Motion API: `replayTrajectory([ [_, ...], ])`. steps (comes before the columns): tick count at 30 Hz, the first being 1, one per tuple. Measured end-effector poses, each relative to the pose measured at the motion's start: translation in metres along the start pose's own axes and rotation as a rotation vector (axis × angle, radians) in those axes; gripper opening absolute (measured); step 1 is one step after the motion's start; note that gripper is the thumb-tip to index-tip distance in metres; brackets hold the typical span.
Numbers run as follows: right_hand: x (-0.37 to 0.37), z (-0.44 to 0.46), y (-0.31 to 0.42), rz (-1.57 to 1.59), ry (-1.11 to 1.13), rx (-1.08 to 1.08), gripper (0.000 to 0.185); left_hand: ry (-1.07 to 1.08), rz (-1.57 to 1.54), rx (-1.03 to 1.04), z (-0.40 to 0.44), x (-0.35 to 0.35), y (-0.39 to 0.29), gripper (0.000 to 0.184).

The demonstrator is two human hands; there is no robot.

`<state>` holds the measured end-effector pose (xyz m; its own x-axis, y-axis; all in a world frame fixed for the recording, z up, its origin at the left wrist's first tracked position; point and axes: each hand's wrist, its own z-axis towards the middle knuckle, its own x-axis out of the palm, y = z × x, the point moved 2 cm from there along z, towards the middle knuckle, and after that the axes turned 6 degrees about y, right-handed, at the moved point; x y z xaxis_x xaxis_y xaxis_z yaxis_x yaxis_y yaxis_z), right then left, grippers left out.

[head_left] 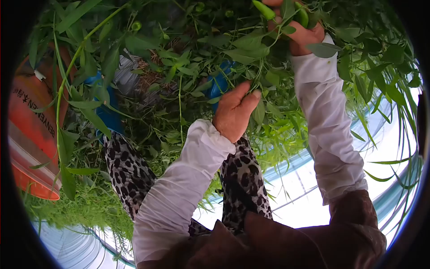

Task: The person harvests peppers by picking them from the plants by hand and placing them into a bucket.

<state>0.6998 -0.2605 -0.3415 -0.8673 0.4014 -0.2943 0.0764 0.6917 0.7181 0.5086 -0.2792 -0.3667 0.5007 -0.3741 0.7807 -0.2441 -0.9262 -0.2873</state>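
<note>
My left hand [235, 112] is closed near the middle of the view, thumb and forefinger pinching a thin leafy stem [258, 80] of a pepper plant. My right hand [305, 36] reaches up among the leaves at the top, its fingers curled round a green pepper [301, 16]. A second, pale green pepper [263, 10] points out beside those fingers; whether it is held or hanging I cannot tell. Leaves cover part of the right hand, and the top edge cuts it off. White sleeves cover both forearms.
An orange-red bucket [33, 130] with black lettering stands at the left. Dense pepper foliage [152, 45] fills the top. Blue boots [109, 110] and leopard-print trousers [127, 170] show below. Small round green fruit [136, 26] hangs upper left. Translucent sheeting [295, 193] shows behind.
</note>
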Motion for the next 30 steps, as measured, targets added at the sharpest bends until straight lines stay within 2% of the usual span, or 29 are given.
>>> replayTrajectory([
  [1, -0.006, 0.000, -0.006, 0.002, -0.004, 0.003, 0.012, -0.014, -0.140, -0.049, -0.001, -0.003, -0.003, 0.035],
  [2, -0.010, 0.001, -0.013, 0.245, 0.288, -0.080, 0.030, -0.120, -0.194, -0.112, -0.009, -0.004, -0.008, 0.032],
  [3, -0.012, -0.003, -0.018, 0.280, 0.339, -0.056, 0.035, -0.121, -0.193, -0.117, -0.008, -0.007, -0.003, 0.032],
  [5, -0.015, -0.009, -0.028, 0.346, 0.437, -0.003, 0.047, -0.099, -0.162, 0.032, 0.001, -0.017, 0.005, 0.023],
  [6, -0.033, -0.007, -0.070, 0.445, 0.507, -0.062, 0.047, -0.107, 0.024, 0.050, 0.001, -0.016, -0.001, 0.022],
  [8, -0.055, -0.010, -0.097, 0.538, 0.582, -0.125, 0.046, -0.113, 0.032, 0.076, 0.002, -0.002, -0.009, 0.022],
  [9, -0.062, -0.013, -0.103, 0.717, 0.482, 0.115, 0.044, -0.122, 0.035, 0.094, 0.004, 0.007, -0.012, 0.021],
  [11, -0.059, -0.022, -0.125, 0.890, 0.376, 0.363, 0.042, -0.112, 0.098, 0.149, 0.009, 0.023, -0.020, 0.020],
  [12, -0.057, -0.027, -0.141, 0.381, 0.289, 0.197, 0.045, -0.089, 0.123, 0.178, 0.013, 0.029, -0.016, 0.021],
  [15, -0.057, -0.021, -0.104, -0.553, 0.431, -0.199, 0.058, -0.111, 0.247, 0.158, 0.023, 0.044, -0.030, 0.019],
  [16, -0.045, -0.016, -0.100, -0.106, 0.483, -0.097, 0.061, -0.114, 0.246, 0.157, 0.024, 0.047, -0.034, 0.019],
  [18, -0.046, -0.011, -0.114, 0.344, 0.516, 0.008, 0.064, -0.154, 0.109, 0.198, 0.025, 0.049, -0.037, 0.019],
  [19, -0.067, -0.007, -0.146, 0.443, 0.498, 0.154, 0.065, -0.155, 0.111, 0.197, 0.023, 0.045, -0.038, 0.019],
  [21, -0.064, -0.007, -0.141, 0.546, 0.479, 0.293, 0.066, -0.065, -0.055, 0.082, 0.019, 0.035, -0.038, 0.019],
  [23, -0.037, -0.023, -0.086, 0.458, 0.492, 0.293, 0.054, -0.093, -0.085, 0.076, 0.015, 0.030, -0.027, 0.019],
  [24, -0.029, -0.027, -0.090, 0.469, 0.491, 0.277, 0.054, -0.121, -0.114, 0.074, 0.012, 0.026, -0.020, 0.019],
  [25, -0.021, -0.025, -0.095, 0.350, 0.335, 0.223, 0.046, -0.123, -0.084, 0.087, 0.011, 0.022, -0.014, 0.019],
  [27, -0.008, -0.029, -0.091, 0.254, 0.171, 0.152, 0.039, -0.207, -0.086, 0.107, 0.003, 0.016, -0.004, 0.020],
  [29, 0.007, -0.038, -0.066, 0.043, 0.208, 0.146, 0.032, -0.196, -0.083, 0.108, -0.001, 0.007, -0.005, 0.021],
  [30, 0.006, -0.038, -0.065, -0.003, 0.313, 0.181, 0.034, -0.185, -0.115, 0.093, -0.004, 0.005, -0.009, 0.021],
])
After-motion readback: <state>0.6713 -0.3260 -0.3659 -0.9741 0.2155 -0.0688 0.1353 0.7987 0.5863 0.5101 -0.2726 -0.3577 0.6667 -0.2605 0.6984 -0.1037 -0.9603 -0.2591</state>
